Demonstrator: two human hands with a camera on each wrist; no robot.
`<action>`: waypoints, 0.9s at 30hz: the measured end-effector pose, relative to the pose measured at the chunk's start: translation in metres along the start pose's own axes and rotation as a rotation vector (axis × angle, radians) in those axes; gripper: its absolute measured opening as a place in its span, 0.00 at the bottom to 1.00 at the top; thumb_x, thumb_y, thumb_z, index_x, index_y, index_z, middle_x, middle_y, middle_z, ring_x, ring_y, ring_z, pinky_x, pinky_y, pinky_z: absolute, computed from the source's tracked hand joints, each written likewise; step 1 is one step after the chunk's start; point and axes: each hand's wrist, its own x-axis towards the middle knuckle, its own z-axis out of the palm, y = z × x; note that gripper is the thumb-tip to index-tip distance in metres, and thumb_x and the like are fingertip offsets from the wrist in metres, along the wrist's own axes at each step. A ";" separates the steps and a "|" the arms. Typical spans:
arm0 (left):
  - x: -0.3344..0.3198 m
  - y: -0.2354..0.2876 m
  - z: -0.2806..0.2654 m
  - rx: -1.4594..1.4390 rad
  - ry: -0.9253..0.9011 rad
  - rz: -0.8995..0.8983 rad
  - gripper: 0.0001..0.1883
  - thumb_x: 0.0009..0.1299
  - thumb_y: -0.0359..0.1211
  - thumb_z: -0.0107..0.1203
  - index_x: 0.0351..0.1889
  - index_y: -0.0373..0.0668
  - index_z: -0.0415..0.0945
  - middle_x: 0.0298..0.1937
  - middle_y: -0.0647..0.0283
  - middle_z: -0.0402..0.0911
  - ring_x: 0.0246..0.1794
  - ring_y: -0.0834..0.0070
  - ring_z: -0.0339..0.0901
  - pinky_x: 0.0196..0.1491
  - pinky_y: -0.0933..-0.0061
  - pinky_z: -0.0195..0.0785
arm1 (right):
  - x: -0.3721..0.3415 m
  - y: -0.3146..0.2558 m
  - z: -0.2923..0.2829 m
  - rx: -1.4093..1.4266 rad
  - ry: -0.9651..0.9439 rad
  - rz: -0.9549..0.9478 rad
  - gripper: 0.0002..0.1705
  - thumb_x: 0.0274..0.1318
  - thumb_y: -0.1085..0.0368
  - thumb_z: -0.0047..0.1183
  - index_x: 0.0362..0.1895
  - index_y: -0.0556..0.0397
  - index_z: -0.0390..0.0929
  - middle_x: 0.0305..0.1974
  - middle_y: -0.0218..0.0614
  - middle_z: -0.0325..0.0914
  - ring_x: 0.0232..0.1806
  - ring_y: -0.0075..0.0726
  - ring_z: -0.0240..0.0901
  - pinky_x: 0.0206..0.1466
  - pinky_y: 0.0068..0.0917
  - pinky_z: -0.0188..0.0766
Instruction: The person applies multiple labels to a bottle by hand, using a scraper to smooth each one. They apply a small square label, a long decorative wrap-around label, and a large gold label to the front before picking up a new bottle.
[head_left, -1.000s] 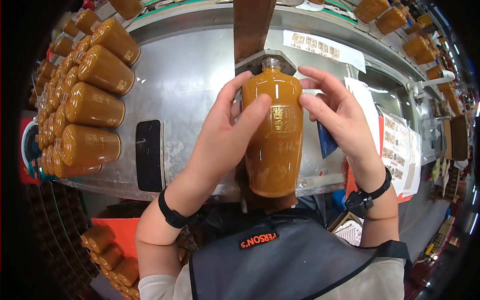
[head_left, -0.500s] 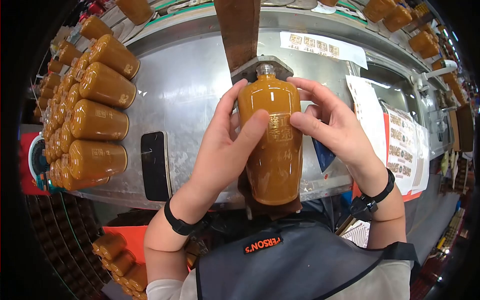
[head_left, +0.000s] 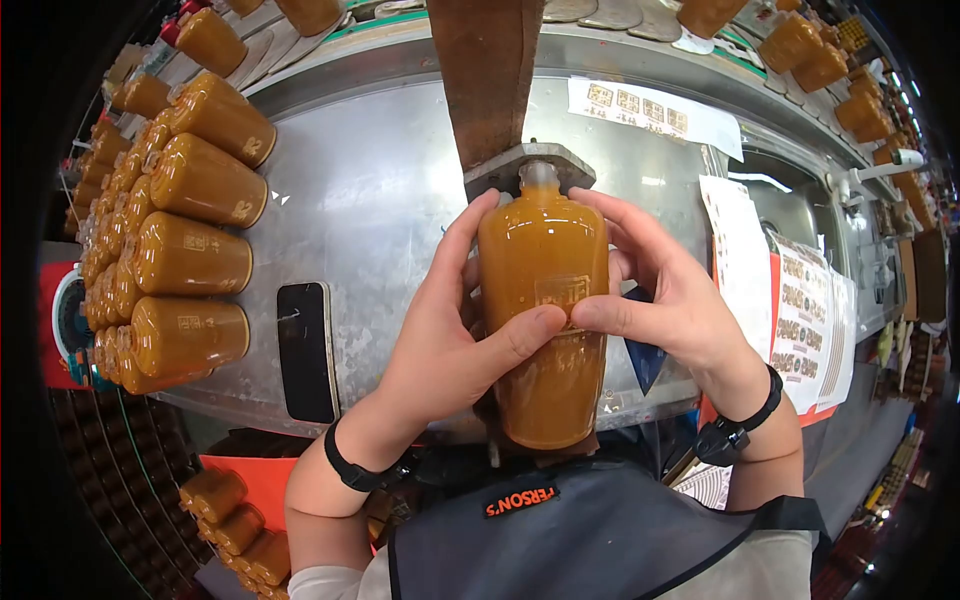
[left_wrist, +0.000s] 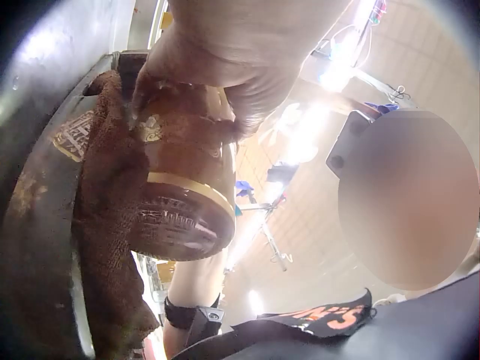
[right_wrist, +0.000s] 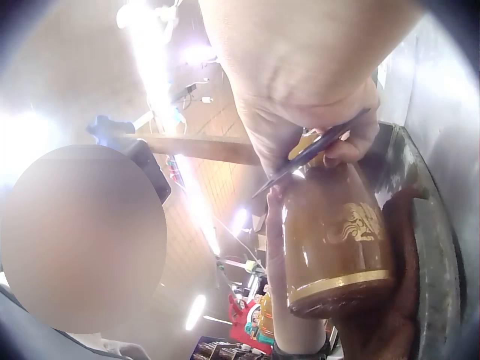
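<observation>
Left hand (head_left: pixel 440 340) and right hand (head_left: pixel 675 300) gripped amber bottle (head_left: pixel 545 385), thumbs on front. Fingers of right hand also held blue blade (head_left: pixel 645 362). Bottle lay against brown cloth (left_wrist: pixel 109 202) at near edge of bench (head_left: pixel 385 200).

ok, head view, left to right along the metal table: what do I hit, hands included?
Stacked amber bottles → black phone → left hand → held amber bottle → right hand → pile of printed sheets.
</observation>
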 end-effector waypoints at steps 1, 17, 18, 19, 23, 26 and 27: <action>0.001 0.000 -0.001 -0.002 0.002 0.000 0.47 0.69 0.35 0.65 0.77 0.38 0.43 0.68 0.49 0.67 0.66 0.64 0.69 0.66 0.64 0.64 | 0.001 0.000 0.000 0.012 -0.009 0.016 0.48 0.48 0.62 0.72 0.71 0.59 0.62 0.39 0.23 0.74 0.32 0.15 0.63 0.45 0.16 0.63; 0.005 0.000 0.002 -0.021 0.087 0.034 0.36 0.73 0.39 0.60 0.72 0.33 0.53 0.62 0.51 0.73 0.62 0.69 0.72 0.62 0.70 0.68 | 0.001 -0.003 0.003 0.078 -0.027 0.072 0.41 0.61 0.62 0.63 0.73 0.56 0.59 0.30 0.19 0.66 0.32 0.13 0.60 0.41 0.15 0.59; 0.005 0.000 0.002 -0.013 0.089 0.041 0.36 0.74 0.40 0.60 0.72 0.33 0.53 0.62 0.51 0.73 0.62 0.69 0.72 0.62 0.70 0.67 | 0.002 -0.004 0.002 0.112 -0.028 0.089 0.41 0.60 0.62 0.64 0.73 0.56 0.58 0.33 0.20 0.68 0.33 0.13 0.61 0.43 0.15 0.60; 0.005 0.000 0.001 -0.016 0.090 0.042 0.36 0.74 0.40 0.60 0.72 0.33 0.53 0.62 0.51 0.73 0.62 0.69 0.72 0.62 0.70 0.67 | 0.002 -0.004 0.001 0.147 -0.029 0.107 0.42 0.59 0.63 0.65 0.74 0.56 0.58 0.36 0.21 0.70 0.34 0.13 0.61 0.45 0.15 0.61; 0.006 -0.002 -0.001 0.030 0.065 0.062 0.36 0.75 0.41 0.58 0.72 0.32 0.54 0.62 0.52 0.72 0.63 0.69 0.71 0.63 0.70 0.67 | 0.003 0.002 0.005 0.093 -0.036 0.007 0.45 0.56 0.64 0.67 0.74 0.54 0.58 0.46 0.26 0.74 0.36 0.14 0.63 0.50 0.16 0.63; 0.006 -0.001 0.000 -0.003 0.067 0.050 0.37 0.75 0.41 0.58 0.72 0.32 0.53 0.63 0.52 0.72 0.64 0.69 0.70 0.63 0.69 0.66 | 0.001 0.004 0.003 0.086 -0.036 0.004 0.47 0.53 0.64 0.69 0.74 0.54 0.58 0.55 0.31 0.73 0.38 0.14 0.65 0.55 0.17 0.63; 0.005 0.000 0.000 -0.042 0.071 0.033 0.37 0.75 0.41 0.58 0.73 0.32 0.52 0.63 0.51 0.72 0.65 0.68 0.69 0.64 0.69 0.65 | 0.001 0.008 0.001 0.120 -0.045 0.005 0.45 0.55 0.65 0.68 0.73 0.55 0.59 0.54 0.31 0.75 0.38 0.14 0.66 0.54 0.17 0.64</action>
